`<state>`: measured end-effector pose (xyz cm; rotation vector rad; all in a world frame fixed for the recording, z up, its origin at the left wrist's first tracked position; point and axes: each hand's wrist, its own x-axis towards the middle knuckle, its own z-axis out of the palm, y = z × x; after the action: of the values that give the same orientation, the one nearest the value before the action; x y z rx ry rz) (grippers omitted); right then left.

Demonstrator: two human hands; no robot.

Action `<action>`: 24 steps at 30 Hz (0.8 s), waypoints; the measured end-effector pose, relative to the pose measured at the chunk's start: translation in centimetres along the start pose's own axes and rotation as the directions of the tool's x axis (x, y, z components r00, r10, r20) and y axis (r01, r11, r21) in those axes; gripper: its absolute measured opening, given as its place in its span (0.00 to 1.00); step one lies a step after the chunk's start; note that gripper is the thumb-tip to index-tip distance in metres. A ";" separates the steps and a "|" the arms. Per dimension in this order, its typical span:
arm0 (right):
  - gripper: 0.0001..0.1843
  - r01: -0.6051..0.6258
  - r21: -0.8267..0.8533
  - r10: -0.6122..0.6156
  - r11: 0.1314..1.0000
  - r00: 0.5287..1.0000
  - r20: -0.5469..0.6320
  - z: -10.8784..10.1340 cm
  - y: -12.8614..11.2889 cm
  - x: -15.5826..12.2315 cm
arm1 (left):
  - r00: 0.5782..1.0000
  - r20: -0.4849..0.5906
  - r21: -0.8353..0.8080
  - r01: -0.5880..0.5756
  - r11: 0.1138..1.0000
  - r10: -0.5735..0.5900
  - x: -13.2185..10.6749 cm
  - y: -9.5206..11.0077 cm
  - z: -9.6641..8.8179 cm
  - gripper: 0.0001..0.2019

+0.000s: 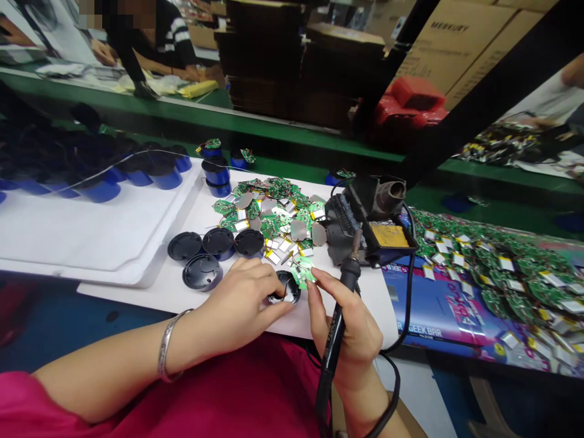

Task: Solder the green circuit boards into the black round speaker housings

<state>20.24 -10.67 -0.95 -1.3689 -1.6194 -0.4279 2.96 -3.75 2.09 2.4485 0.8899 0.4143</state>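
My left hand point(249, 295), with a bangle at the wrist, pinches a small black round housing point(292, 295) on the white work surface. Its fingertips reach inside the rim, and what they touch there is partly hidden. A green circuit board point(302, 272) is pinched between thumb and index finger of my right hand point(344, 310), tilted just above the housing's edge. That same hand also carries a soldering iron point(337, 328), its tip pointing up and away from me. Several more black round housings point(219, 242) stand open to the left.
Behind my hands lies a pile of circuit boards and small silver battery cells point(278, 213). A soldering iron stand point(387, 228) with a yellow sponge is at its right. More boards point(506, 267) cover the right side. Blue-and-black cups point(98, 185) crowd a white foam tray point(137, 243). A co-worker point(155, 42) sits opposite.
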 end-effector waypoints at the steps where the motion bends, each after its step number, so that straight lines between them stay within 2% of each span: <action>1: 0.21 -0.007 0.013 0.007 1.000 1.000 0.004 0.0 0.0 -0.1 | 1.000 0.001 0.009 -0.010 1.000 0.010 -0.1 0.0 0.0 0.11; 5: 0.21 -0.025 0.063 0.023 0.998 0.999 0.029 -0.1 -0.2 -0.4 | 0.997 0.028 0.025 -0.075 0.997 0.075 -0.1 -0.5 -0.3 0.07; 7: 0.21 -0.030 0.070 0.028 0.997 0.999 0.030 0.0 -0.3 -0.5 | 0.995 0.037 0.006 -0.092 0.996 0.092 0.0 -0.9 -0.6 0.09; 16: 0.23 -0.028 0.102 0.029 0.994 1.000 -0.003 0.8 -1.1 -1.1 | 0.997 -0.035 -0.113 -0.074 0.991 0.071 0.2 -1.3 -1.9 0.12; 19: 0.23 -0.002 0.165 0.000 0.986 1.000 0.010 1.5 -1.1 -1.5 | 0.997 -0.073 -0.167 -0.039 0.985 0.027 0.0 -1.3 -1.9 0.12; 24: 0.21 0.033 0.223 -0.048 0.974 0.997 0.064 1.7 -1.3 -1.5 | 0.990 -0.078 -0.307 0.088 0.948 -0.117 0.3 -1.0 -1.6 0.07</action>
<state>18.27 -10.64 -2.67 -1.1948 -1.6989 -0.2173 1.93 -2.35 2.90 2.1071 0.9147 0.5885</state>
